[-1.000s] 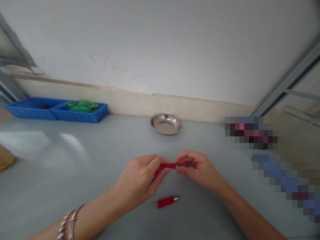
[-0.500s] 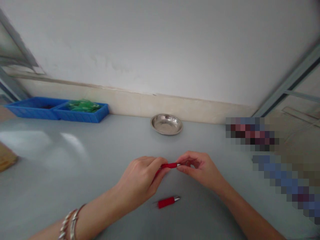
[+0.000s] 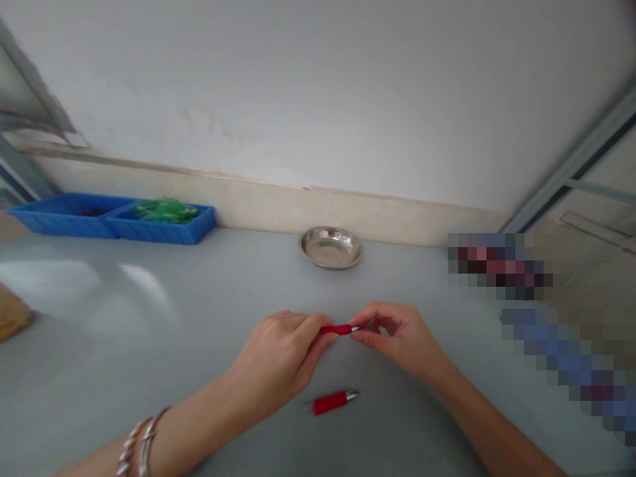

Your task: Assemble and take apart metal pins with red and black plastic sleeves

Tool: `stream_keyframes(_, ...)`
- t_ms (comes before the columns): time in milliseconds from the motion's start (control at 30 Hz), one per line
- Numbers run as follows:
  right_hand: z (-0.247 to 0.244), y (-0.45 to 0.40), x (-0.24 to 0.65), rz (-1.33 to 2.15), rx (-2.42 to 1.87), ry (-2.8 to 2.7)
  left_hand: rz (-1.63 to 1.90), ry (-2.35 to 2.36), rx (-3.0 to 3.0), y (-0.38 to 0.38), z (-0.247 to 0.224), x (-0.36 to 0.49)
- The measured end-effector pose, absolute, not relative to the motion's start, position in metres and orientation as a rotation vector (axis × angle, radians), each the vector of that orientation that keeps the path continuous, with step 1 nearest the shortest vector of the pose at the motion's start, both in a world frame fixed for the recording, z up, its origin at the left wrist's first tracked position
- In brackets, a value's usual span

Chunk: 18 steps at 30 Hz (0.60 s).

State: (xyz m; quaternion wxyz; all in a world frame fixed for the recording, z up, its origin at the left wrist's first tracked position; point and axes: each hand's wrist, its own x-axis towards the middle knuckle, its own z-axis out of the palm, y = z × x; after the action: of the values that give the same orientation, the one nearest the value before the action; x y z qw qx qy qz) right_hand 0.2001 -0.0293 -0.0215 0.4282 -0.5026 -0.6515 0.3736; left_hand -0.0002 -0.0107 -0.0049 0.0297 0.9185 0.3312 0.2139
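A red pen [image 3: 340, 329] with a silvery tip is held level over the table. My left hand [image 3: 291, 348] is closed around its body, hiding most of the length. My right hand [image 3: 390, 334] pinches thumb and finger at the pen's silvery tip; what else lies between those fingertips is too small to tell. Nearer to me on the table lies a second piece, a red pen barrel [image 3: 330, 403] with a silvery pointed end. It lies apart from both hands, and its left end is blurred.
A shallow metal dish [image 3: 331, 250] stands near the wall. At the back left are blue trays [image 3: 163, 232], one holding green plastic [image 3: 166, 210], the other something dark. A yellowish object [image 3: 14, 315] shows at the left edge. Pixelated patches cover the right side of the grey table [image 3: 223, 271].
Both hands keep nearly the same place, with only a slight shift of the right fingers at the pen tip. The piece on the table has not moved.
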Motion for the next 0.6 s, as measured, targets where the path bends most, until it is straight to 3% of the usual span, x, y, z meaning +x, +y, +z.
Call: stream_keyframes(600,-0.0202,-0.0291,0.1979,0.96,-1.304,-1.643,0.673,1.006,2.811,-0.0106,-0.0051,0.001)
